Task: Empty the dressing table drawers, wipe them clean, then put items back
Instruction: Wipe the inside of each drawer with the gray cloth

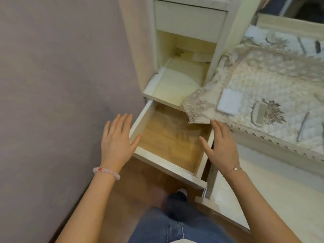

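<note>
head view: left hand (pixel 116 140) and right hand (pixel 221 146), fingers spread, flank pulled-out drawer (pixel 168 165).

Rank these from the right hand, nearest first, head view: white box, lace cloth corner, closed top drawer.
1. Lace cloth corner, at the right hand fingertips.
2. White box, farther back on that cloth.
3. Closed top drawer, farthest, top of view.

No text, label, brand, number or sign can be read anywhere in the frame. The small white flat box (pixel 229 102), lying on the lace cloth (pixel 263 81) over the desk (pixel 259 148) right of centre, is too blurred to show any print. The open drawer (pixel 168 137) at centre shows only plain wood.
</note>
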Motion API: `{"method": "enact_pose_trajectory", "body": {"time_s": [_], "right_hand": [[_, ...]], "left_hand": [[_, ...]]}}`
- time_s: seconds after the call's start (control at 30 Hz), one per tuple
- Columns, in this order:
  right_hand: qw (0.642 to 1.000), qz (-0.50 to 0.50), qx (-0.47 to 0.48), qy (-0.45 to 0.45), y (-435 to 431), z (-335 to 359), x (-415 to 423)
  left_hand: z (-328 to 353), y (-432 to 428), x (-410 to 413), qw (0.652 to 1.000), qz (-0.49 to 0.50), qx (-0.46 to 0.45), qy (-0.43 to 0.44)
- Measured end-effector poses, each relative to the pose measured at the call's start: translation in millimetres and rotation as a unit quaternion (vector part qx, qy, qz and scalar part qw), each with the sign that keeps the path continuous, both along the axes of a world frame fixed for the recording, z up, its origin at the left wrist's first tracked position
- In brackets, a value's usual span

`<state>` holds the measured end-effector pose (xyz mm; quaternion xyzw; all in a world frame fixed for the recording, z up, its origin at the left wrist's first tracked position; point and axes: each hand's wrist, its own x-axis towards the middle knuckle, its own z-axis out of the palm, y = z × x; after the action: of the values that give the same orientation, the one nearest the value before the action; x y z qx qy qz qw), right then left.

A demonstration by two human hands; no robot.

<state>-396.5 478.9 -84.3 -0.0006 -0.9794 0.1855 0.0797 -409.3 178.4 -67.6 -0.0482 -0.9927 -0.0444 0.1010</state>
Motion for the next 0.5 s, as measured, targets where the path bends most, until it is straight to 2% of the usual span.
{"method": "enact_pose_trajectory", "body": {"time_s": [0.27, 0.5], "right_hand": [[0.984, 0.174, -0.008, 0.018, -101, 31, 32], [0.939, 0.34, -0.046, 0.023, -203, 54, 87]], "left_hand": [[37, -75, 115, 0.985, 0.164, 0.019, 0.056], [48, -125, 264, 0.946, 0.32, -0.003, 0.052]]}}
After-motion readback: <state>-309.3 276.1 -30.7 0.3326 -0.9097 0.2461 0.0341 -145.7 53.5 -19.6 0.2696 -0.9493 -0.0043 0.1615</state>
